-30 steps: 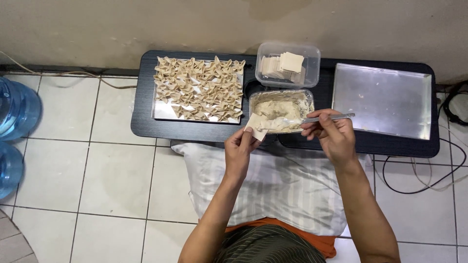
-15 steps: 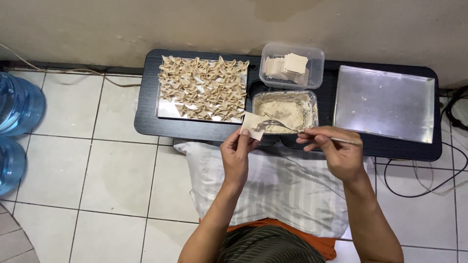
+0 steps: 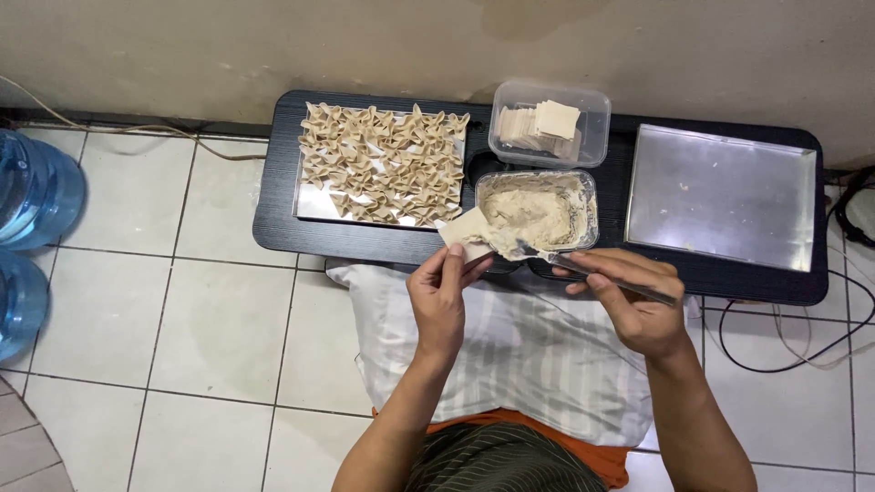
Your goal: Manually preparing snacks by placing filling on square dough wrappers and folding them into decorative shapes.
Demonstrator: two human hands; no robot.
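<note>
Head view, looking straight down: a low black worktop [image 3: 283,228] stands against the wall, and everything can be placed from the filling tub [image 3: 538,211], the clear container of pale paste at the worktop's front edge.

Left hand [image 3: 439,301] is raised just in front of that tub, fingers curled up around a square wrapper [image 3: 467,235] so that it lies flat and open on the fingertips, its upper face turned toward the paste. Holding it at the tub's near left corner keeps the carry from tub to wrapper short.

Right hand [image 3: 638,305], in front of the tub and to its right, is closed around the handle of a metal utensil [image 3: 597,276], probably a spoon, though the bowl end is too small to tell. Its tip reaches left to the wrapper's edge, where a dab of paste seems to sit.

Behind the tub stands a second clear container with a stack of wrappers [image 3: 544,123], within arm's reach. Left of the tub, a tray [image 3: 308,205] is packed with folded dumplings [image 3: 383,164] in close rows. Right of the tub lies a bare metal tray [image 3: 720,196].

A striped pillow [image 3: 510,355] lies across the lap, in front of the tub. Blue water bottles [image 3: 36,187] stand on the tiled floor, well apart to the left.
</note>
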